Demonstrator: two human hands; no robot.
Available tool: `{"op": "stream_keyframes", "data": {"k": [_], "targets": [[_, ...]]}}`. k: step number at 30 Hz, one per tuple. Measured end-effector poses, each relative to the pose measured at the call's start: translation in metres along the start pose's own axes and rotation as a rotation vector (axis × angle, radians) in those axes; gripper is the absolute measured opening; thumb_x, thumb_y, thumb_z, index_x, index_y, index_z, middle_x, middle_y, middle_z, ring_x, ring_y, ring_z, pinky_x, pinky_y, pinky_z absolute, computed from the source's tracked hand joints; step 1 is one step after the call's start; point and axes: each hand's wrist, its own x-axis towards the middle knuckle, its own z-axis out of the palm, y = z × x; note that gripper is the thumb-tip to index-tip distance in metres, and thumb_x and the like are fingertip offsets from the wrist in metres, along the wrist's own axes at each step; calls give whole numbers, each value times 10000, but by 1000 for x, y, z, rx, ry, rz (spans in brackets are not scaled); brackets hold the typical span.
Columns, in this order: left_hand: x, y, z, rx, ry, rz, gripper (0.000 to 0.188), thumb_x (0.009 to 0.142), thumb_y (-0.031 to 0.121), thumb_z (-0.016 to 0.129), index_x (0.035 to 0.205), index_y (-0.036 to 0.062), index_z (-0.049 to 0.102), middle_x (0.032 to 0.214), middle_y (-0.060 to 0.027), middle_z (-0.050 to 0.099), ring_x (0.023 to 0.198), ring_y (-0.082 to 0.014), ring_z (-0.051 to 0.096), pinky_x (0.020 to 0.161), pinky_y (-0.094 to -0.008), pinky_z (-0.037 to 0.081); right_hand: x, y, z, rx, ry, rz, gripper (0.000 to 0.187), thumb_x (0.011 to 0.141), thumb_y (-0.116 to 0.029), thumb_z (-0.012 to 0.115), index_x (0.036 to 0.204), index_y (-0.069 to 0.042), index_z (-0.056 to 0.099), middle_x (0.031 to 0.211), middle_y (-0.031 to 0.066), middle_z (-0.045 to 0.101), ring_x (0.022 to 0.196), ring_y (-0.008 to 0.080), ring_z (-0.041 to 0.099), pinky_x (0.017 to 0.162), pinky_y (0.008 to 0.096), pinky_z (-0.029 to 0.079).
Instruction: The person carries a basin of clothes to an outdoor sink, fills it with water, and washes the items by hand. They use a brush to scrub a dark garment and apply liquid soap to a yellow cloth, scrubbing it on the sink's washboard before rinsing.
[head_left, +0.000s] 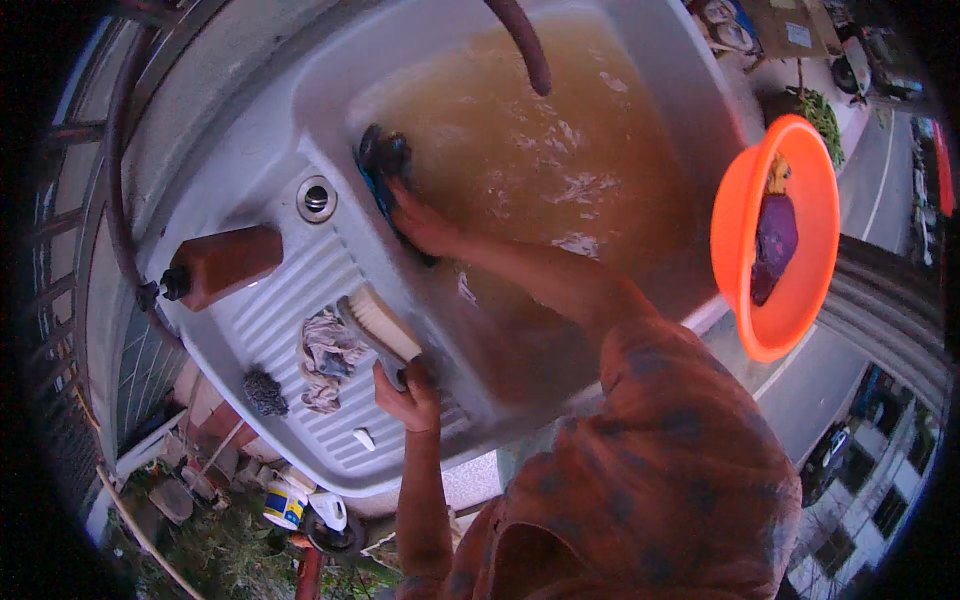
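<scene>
My left hand (412, 402) is closed around the grey handle end of a scrub brush (380, 328), its pale bristles facing up over the sink's ribbed board. My right hand (424, 222) reaches across the basin and grips a dark, shoe-like item (384, 152) with a blue edge. That item lies against the basin's left wall at the waterline; its lower part is hidden by the hand and murky water. Beside the brush, a crumpled pale cloth (328, 355) lies on the ribs. The brownish water (560, 130) fills the basin of the light sink (300, 110).
On the ribbed board lie a brown bottle (235, 265) with a black cap, a dark scouring pad (265, 391) and a small white piece (364, 438). A drain (317, 200) sits above. An orange tub (730, 240) holding purple cloth stands right; a hose (520, 45) hangs over the water.
</scene>
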Motion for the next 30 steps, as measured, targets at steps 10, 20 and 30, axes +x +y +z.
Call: {"op": "stream_keyframes", "data": {"k": [10, 20, 30], "targets": [[20, 1, 8, -30, -50, -31, 241, 817, 222, 519, 816, -19, 518, 614, -137, 534, 548, -250, 531, 518, -358, 413, -140, 8, -12, -215, -244, -96, 524, 764, -69, 449, 1252, 54, 301, 1252, 274, 362, 1199, 373, 327, 1027, 398, 231], [33, -16, 25, -164, -34, -5, 226, 843, 202, 510, 793, -18, 515, 585, -97, 542, 507, -202, 524, 483, -321, 413, -191, 1, -76, -838, -772, 239, 444, 741, -125, 477, 1160, 22, 467, 1170, 224, 481, 1101, 358, 449, 933, 428, 345], [38, -25, 34, -182, -25, 53, 199, 824, 172, 523, 817, -28, 522, 574, -88, 527, 528, -195, 518, 502, -325, 412, -207, 69, -202, -1648, -393, 1136, 425, 735, -263, 525, 1092, -35, 567, 1147, 158, 531, 1061, 324, 502, 877, 502, 372]]}}
